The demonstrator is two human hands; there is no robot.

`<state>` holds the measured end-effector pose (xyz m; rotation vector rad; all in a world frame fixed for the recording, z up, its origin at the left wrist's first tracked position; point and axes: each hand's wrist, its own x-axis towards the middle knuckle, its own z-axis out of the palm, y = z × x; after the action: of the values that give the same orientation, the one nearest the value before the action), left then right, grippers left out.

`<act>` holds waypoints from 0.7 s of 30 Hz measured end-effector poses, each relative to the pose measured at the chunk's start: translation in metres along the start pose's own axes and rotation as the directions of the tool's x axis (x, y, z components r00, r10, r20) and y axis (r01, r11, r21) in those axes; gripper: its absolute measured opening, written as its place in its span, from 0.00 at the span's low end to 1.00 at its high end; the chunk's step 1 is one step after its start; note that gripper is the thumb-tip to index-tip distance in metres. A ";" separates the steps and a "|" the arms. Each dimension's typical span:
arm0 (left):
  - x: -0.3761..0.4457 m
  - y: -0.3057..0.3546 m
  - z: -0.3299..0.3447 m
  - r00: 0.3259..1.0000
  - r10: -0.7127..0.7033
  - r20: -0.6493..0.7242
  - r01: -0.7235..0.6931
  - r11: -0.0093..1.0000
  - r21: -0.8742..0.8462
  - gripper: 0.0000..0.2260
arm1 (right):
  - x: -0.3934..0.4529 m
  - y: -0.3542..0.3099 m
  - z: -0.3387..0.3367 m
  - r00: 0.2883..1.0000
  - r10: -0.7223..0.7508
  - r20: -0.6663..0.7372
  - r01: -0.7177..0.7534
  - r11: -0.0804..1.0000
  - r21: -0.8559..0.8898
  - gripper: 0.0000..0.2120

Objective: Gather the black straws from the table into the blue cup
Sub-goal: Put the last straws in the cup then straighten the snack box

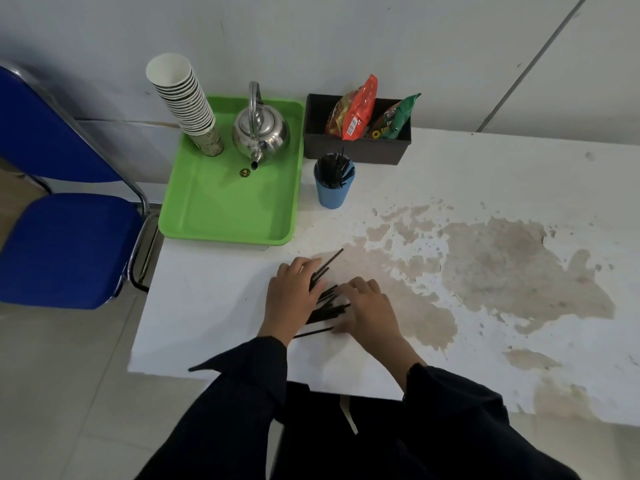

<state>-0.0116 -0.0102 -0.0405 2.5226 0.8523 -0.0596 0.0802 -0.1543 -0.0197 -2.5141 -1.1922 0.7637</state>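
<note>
While a loose pile of black straws [327,303] lies near the front edge of the counter [214,306], it is pressed between the left hand [291,299] and the right hand [367,311]; both are laid flat with fingers extended, nothing being gripped. Toward the rear edge, beside the green tray [221,209], the blue cup [333,188] is seen already holding straws.

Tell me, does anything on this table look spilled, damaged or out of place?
Yes. A large brownish patch covers the right part of the white table; whether stain or worn surface is unclear. Black straws lie scattered between both hands instead of standing in the blue cup.
</note>
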 end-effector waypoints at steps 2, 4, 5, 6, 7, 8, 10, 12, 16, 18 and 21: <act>0.011 0.004 -0.001 1.000 0.026 0.015 -0.027 0.999 0.017 0.15 | -0.001 -0.004 0.006 1.000 -0.002 -0.006 0.002 0.999 -0.032 0.28; 0.017 0.002 -0.002 0.999 0.028 0.027 -0.028 1.000 0.002 0.10 | 0.000 -0.006 0.011 1.000 -0.009 -0.016 0.008 0.999 -0.039 0.25; 0.017 -0.001 -0.002 0.999 0.020 0.040 -0.019 1.000 -0.017 0.09 | 0.000 -0.007 0.012 1.000 -0.006 -0.026 0.005 1.000 -0.027 0.23; 0.016 -0.005 -0.003 0.999 0.009 0.051 -0.007 0.999 -0.042 0.07 | 0.001 -0.008 0.012 0.999 -0.005 -0.043 0.005 1.000 -0.012 0.20; 0.013 -0.010 -0.005 0.998 -0.007 0.057 0.011 0.998 -0.068 0.06 | 0.001 -0.009 0.012 0.998 -0.008 -0.063 0.008 1.000 -0.001 0.17; 0.010 -0.015 -0.006 0.998 -0.027 0.058 0.032 0.996 -0.086 0.06 | 0.002 -0.010 0.012 0.997 -0.011 -0.083 0.012 1.000 0.007 0.14; 0.004 -0.021 -0.009 0.997 -0.062 0.052 0.067 0.992 -0.106 0.05 | 0.006 -0.010 0.013 0.995 -0.011 -0.103 0.014 0.999 0.030 0.11; -0.004 -0.025 -0.010 0.996 -0.068 0.061 0.076 0.986 -0.147 0.04 | 0.009 -0.009 0.013 0.995 -0.007 -0.100 0.015 0.997 0.079 0.10; -0.021 -0.024 -0.011 0.996 -0.054 0.065 0.067 0.972 -0.226 0.12 | 0.007 -0.009 0.014 0.974 0.111 -0.198 -0.048 0.953 0.300 0.11; -0.030 -0.023 -0.012 0.994 -0.084 0.072 0.098 0.973 -0.211 0.24 | 0.003 -0.010 0.013 0.937 0.296 -0.186 -0.179 0.864 0.470 0.11; -0.038 -0.018 -0.005 0.992 -0.085 0.088 0.096 0.986 -0.133 0.33 | -0.001 -0.008 0.014 0.891 0.441 -0.111 -0.282 0.727 0.626 0.13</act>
<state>-0.0533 -0.0172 -0.0362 2.3365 0.9061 -0.1295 0.0664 -0.1502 -0.0277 -2.2107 -0.2776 0.7257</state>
